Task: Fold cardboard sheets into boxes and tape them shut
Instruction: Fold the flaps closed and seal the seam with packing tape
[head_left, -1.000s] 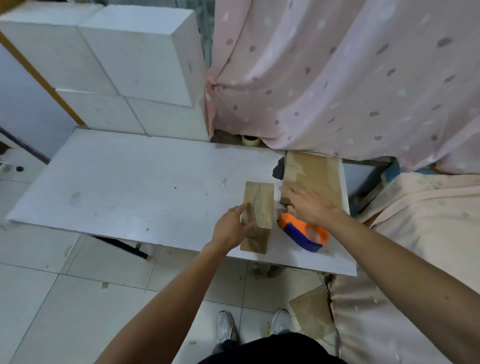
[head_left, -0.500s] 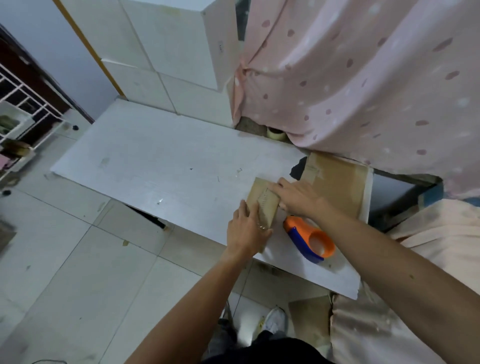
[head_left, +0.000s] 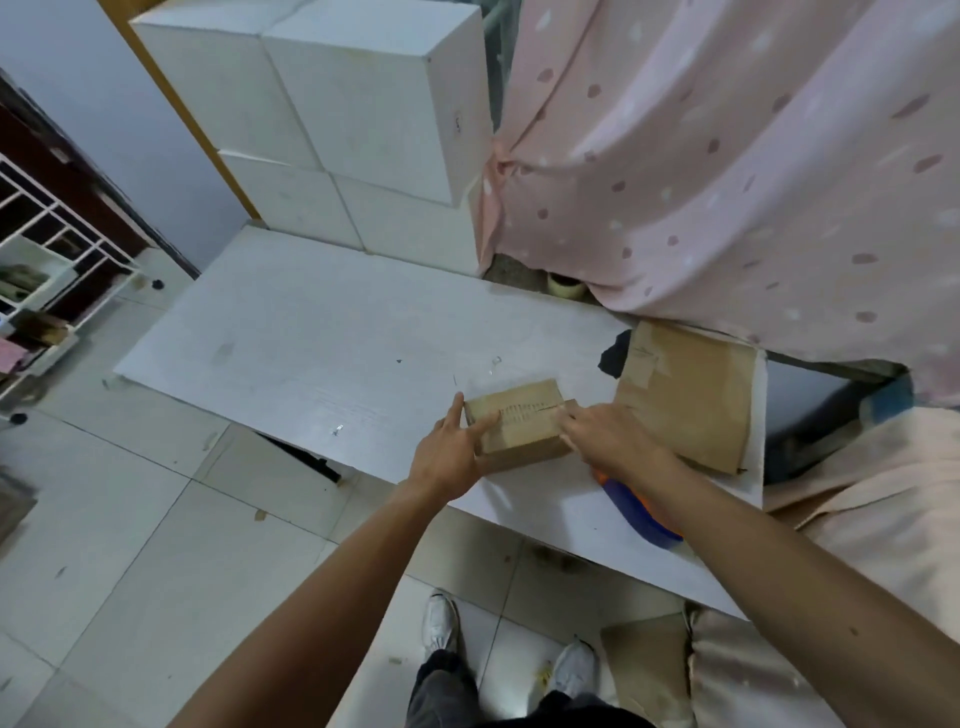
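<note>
The small cardboard box (head_left: 519, 428) has been swung round on the desk (head_left: 311, 353). A second ago it lay end-on to the person; now its long side runs left to right near the front edge, top face up. The left hand (head_left: 449, 460) holds the box's left end, thumb laid across the top and the rest of the fingers wrapped around the end. The right hand (head_left: 610, 441) has come off the space beside the box and onto its right end, where its fingers (head_left: 574, 423) lie nearly straight and press on the cardboard rather than curl around it. A ribbed strip runs along the top seam, though I can't tell from here whether it is tape or print. To me the turn looks like a way of bringing the end flaps to hand, so they can be pushed in and sealed next. The orange and blue tape dispenser (head_left: 641, 514) lies just beside the box, partly hidden under the right forearm, within easy reach. The flat cardboard sheets (head_left: 685, 400) wait untouched at the right of the desk, below the pink curtain (head_left: 727, 156).
</note>
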